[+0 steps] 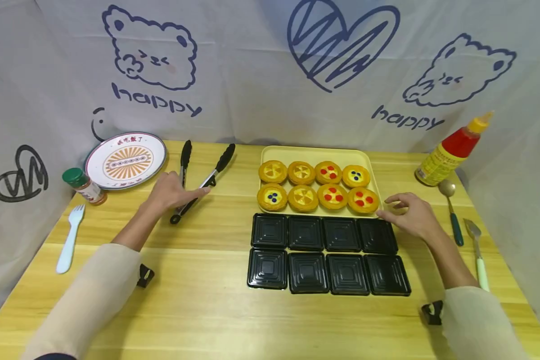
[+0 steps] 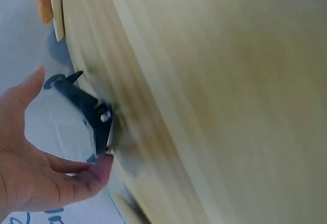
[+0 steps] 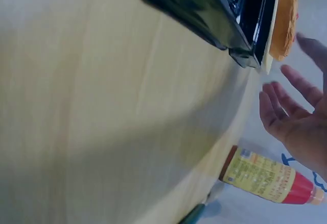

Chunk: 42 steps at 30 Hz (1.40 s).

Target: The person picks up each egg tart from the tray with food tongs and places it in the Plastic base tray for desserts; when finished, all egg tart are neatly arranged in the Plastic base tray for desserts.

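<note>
A pair of black-tipped metal tongs (image 1: 225, 158) lies spread in a V on the table. My left hand (image 1: 171, 192) is over the tongs, thumb stretched out across one arm of them. In the left wrist view the tongs (image 2: 82, 99) show between the spread thumb and the fingers; a fingertip appears at their edge, contact unclear. My right hand (image 1: 409, 215) hovers by the right front corner of a pale yellow tray (image 1: 315, 153), fingers loosely bent and holding nothing. Two rows of egg tarts (image 1: 302, 198) sit on that tray. Black square plastic trays (image 1: 307, 272) stand in front of it.
On the left are a plate (image 1: 128, 161), a green-capped shaker (image 1: 84, 187) and a light blue fork (image 1: 70, 239). A sauce bottle (image 1: 452, 150), a dark-handled spoon (image 1: 452, 214) and a green-handled utensil (image 1: 478, 255) lie or stand at the right. Cloth walls (image 1: 252, 75) surround the table.
</note>
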{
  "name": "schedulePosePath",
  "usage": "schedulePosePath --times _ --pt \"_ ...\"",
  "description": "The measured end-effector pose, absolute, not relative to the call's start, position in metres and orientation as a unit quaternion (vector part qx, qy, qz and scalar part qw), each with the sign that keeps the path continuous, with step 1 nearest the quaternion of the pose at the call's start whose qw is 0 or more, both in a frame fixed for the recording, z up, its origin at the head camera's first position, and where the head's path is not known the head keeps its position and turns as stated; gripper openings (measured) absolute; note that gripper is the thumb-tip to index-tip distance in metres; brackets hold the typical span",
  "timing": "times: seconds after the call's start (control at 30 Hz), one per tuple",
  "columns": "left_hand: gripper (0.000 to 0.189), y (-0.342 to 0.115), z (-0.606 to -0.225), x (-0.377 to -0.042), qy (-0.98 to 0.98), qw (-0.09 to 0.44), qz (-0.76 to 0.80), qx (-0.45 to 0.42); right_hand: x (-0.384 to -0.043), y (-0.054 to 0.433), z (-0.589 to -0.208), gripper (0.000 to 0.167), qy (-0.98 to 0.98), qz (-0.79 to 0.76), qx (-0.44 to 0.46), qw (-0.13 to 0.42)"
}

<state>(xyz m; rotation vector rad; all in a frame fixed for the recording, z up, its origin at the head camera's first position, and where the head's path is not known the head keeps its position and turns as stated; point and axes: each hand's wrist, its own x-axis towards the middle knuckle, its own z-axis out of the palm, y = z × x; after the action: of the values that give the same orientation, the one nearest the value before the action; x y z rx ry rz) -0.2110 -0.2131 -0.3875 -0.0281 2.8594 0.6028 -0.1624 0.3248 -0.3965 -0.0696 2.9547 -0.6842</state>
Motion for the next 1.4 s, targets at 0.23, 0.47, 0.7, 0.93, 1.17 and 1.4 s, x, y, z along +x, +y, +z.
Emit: schedulePosePath --times 0.23,0.47,0.7,0.93,1.17,1.4 --pt "0.07 -0.199 -0.395 -0.218 0.973 0.116 0.197 -0.044 -0.166 0.325 -0.408 0.044 0.956 -0.282 -0.017 0.083" --pt "0.065 -0.2 -0.4 -0.223 0.971 0.101 0.208 -0.064 -0.17 0.329 -0.415 0.043 0.944 -0.321 0.01 0.079" --pt "0.062 -0.205 -0.391 -0.216 0.96 0.084 0.255 -0.082 -0.173 0.33 -0.417 0.044 0.941 -0.33 0.003 0.075" --pt "0.065 -0.205 -0.376 -0.198 0.961 0.03 0.252 -0.109 -0.175 0.332 -0.417 0.045 0.933 -0.347 0.029 0.084" --pt "0.091 -0.209 -0.37 -0.178 0.966 0.02 0.252 -0.06 -0.176 0.332 -0.413 0.046 0.93 -0.352 0.043 0.1" --pt "0.097 -0.2 -0.365 -0.16 0.968 0.054 0.24 0.045 -0.178 0.332 -0.414 0.045 0.932 -0.345 0.04 0.105"
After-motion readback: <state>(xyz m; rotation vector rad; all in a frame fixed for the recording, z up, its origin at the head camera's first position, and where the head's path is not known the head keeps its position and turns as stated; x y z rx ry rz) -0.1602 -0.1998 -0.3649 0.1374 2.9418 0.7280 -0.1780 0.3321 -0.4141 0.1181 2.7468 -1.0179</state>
